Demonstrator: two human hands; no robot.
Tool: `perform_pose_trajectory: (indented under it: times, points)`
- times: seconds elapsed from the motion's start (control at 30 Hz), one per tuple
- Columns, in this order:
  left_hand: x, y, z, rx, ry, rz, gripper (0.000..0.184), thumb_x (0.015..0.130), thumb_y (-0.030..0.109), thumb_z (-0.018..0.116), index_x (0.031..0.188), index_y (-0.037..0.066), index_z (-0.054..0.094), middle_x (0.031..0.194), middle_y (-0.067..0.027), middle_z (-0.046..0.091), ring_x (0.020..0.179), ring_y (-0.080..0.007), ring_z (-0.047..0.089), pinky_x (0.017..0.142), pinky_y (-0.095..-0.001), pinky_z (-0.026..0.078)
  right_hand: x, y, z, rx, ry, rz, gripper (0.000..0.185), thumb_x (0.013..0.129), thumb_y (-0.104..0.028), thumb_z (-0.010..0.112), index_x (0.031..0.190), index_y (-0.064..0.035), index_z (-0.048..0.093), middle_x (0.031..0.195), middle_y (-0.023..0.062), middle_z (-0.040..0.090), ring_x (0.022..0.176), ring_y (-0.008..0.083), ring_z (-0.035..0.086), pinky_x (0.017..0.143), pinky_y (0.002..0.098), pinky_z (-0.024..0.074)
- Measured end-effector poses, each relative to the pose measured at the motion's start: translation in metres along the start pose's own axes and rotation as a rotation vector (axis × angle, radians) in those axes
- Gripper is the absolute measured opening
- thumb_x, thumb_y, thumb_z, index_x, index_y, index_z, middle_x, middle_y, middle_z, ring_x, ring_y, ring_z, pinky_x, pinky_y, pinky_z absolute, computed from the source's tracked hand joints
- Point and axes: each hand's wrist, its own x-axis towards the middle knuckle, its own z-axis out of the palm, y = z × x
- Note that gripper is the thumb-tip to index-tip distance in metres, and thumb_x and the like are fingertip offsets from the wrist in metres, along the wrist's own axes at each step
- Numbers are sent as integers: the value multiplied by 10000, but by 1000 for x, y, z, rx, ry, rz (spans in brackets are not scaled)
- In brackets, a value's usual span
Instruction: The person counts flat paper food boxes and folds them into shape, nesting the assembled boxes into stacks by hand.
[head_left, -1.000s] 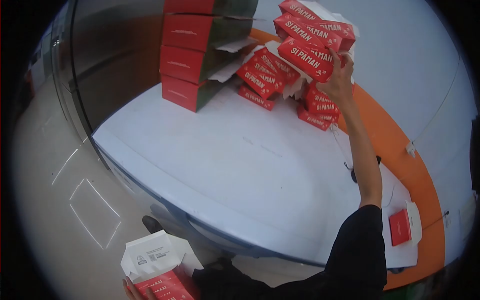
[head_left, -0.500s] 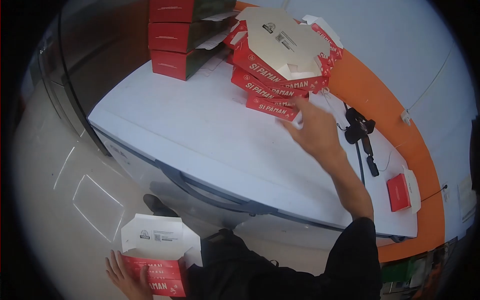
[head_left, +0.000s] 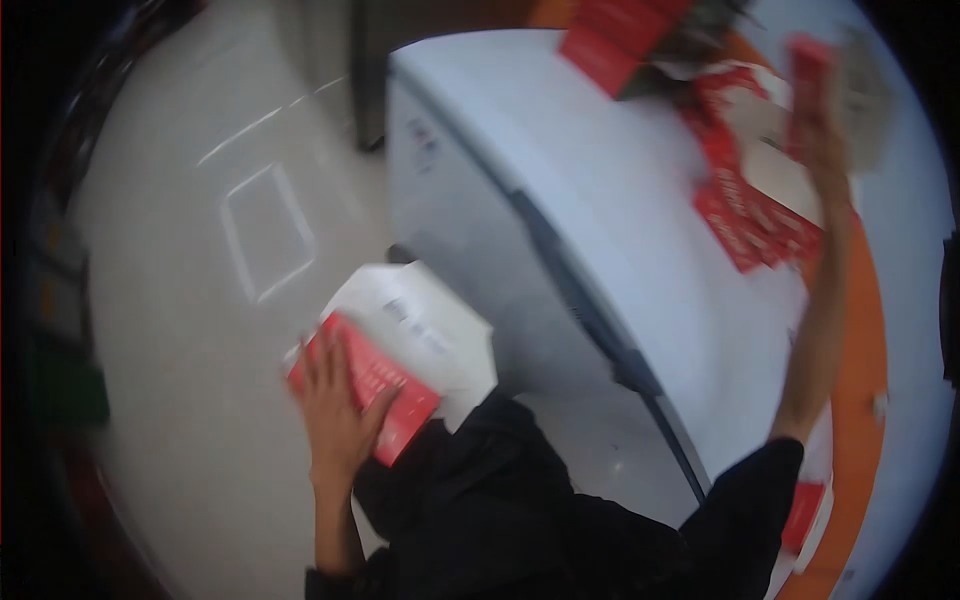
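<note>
My left hand (head_left: 338,415) is wrapped over the red front of a small stack of folded cardboard food boxes (head_left: 400,405), with fingers and thumb pressed on it. The stack rests by my lap, its pale lid flap (head_left: 425,320) standing up behind. At the upper right, my right hand (head_left: 826,150) is stretched far over the table and smeared by motion. It appears to grip a red cardboard box (head_left: 810,75) with a pale flap. Just beside this hand lies a pile of red boxes (head_left: 735,215) with pale lids.
A white table (head_left: 670,220) with a dark edge rail curves from the top to the lower right. Larger red and green boxes (head_left: 610,45) stand at its far end. A single red box (head_left: 803,515) sits near an orange panel (head_left: 865,400). Shiny tiled floor (head_left: 180,350) lies left.
The view has swung round and blurred. My right hand has gone from the front of the pile to its far side, onto a red box. My left hand stays on its stack.
</note>
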Motion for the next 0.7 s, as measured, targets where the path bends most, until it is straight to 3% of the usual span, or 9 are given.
perform_pose_trajectory:
  times: [0.07,0.17,0.27,0.33,0.37,0.43,0.5,0.57,0.7]
  points:
    - [11,-18,3,46,-33,105,1048,861,653,672,1622,42,292,1687,-188,271,1558,-429,208,1238,-645,39,10,-58,-17,-2,125,-3,408,1007,-219,583,1361,-16,592,1066,244,735,936,353,728,828,451,559]
    - [29,-37,-6,-39,-108,235,1142,776,637,767,1627,52,281,1695,-149,272,1577,-398,170,1248,-641,14,-8,-180,-42,126,108,-9,452,1008,-213,616,1407,-17,540,1107,227,732,951,340,735,827,431,571]
    - [34,-51,-15,-120,-189,301,1184,737,679,784,1614,44,305,1696,-128,272,1574,-403,169,1235,-673,10,-43,-302,-47,412,-148,-11,510,1008,-206,649,1454,-18,489,1147,210,728,967,327,742,826,410,583]
    - [41,-53,-21,-62,-223,320,1210,712,663,807,1625,63,287,1700,-116,271,1583,-388,147,1255,-632,-5,-61,-365,-27,694,-495,84,555,1008,-202,671,1485,-19,454,1174,198,726,977,319,747,825,397,590]
    - [40,-52,-23,-28,-227,328,1224,700,654,819,1631,73,279,1702,-110,270,1587,-380,136,1266,-611,-13,-69,-386,-14,843,-663,182,518,1014,-195,651,1455,-7,456,1131,231,723,955,351,744,809,414,586]
    - [36,-47,-27,-8,-210,317,1101,794,609,765,1629,75,285,1693,-112,289,1586,-379,139,1273,-591,-2,-94,-421,20,1029,-934,417,447,1025,-182,612,1395,15,457,1026,299,714,902,417,734,766,446,575]
    - [33,-40,-19,-16,-158,277,944,894,534,689,1622,74,301,1681,-114,312,1581,-379,155,1278,-573,18,-115,-448,54,1064,-985,494,368,1027,-153,540,1335,20,441,844,326,677,792,544,643,715,585,504]
    - [27,-32,-1,-49,-77,196,756,999,431,588,1611,72,326,1664,-116,339,1571,-382,182,1282,-560,47,-132,-471,80,1080,-1002,484,355,1034,-165,520,1309,44,436,792,321,668,762,538,649,693,590,503]
    - [23,-25,19,-9,67,151,584,1050,304,494,1561,35,407,1624,-121,392,1531,-407,261,1262,-583,109,-150,-510,117,1105,-979,421,328,1041,-139,482,1283,77,430,727,310,655,702,531,638,653,584,497]
